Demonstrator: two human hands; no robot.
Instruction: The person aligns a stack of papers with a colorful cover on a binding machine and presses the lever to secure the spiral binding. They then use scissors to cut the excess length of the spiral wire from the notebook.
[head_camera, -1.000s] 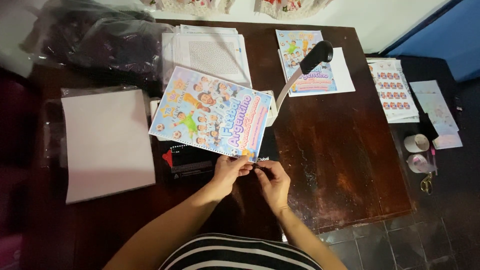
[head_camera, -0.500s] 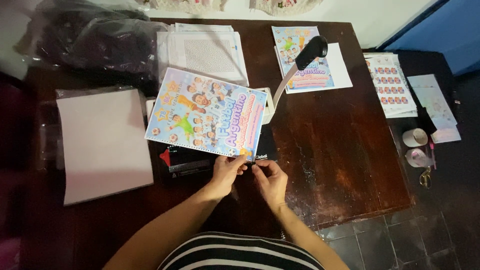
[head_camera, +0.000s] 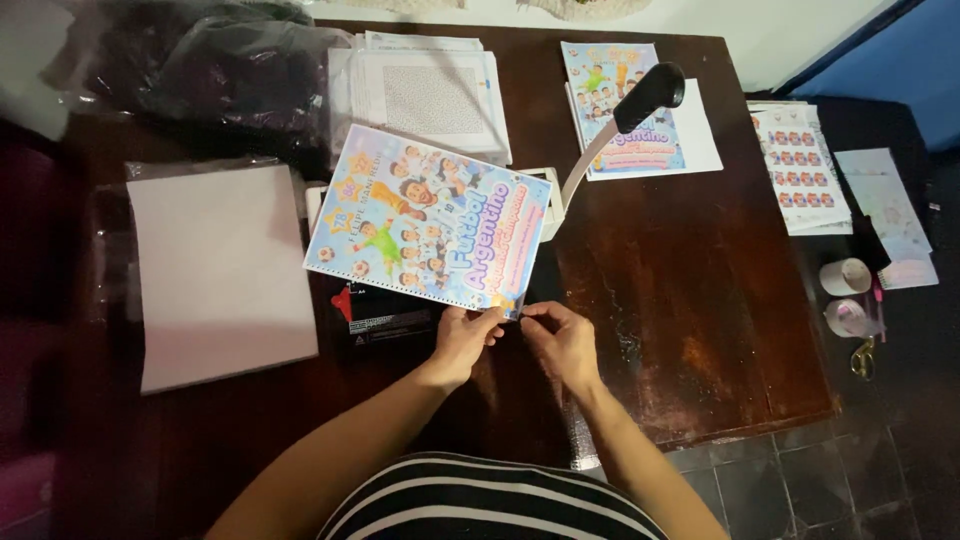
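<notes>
Pinching: my left hand (head_camera: 463, 340) and right hand (head_camera: 560, 340) both have fingertips pressed together at the near corner of the colourful booklet (head_camera: 430, 232), which lies tilted just beyond my knuckles.
Under it: the black binding machine (head_camera: 385, 315) sits beside my left hand, its lever (head_camera: 625, 120) rising past my right.
Slip risk: I judge the corner could slide from my fingers, since only the punched edge is gripped.
Tear risk: pulling unevenly might rip the holes.
Snag risk: the white paper sheet (head_camera: 220, 270) left of my hand may get nudged.
</notes>
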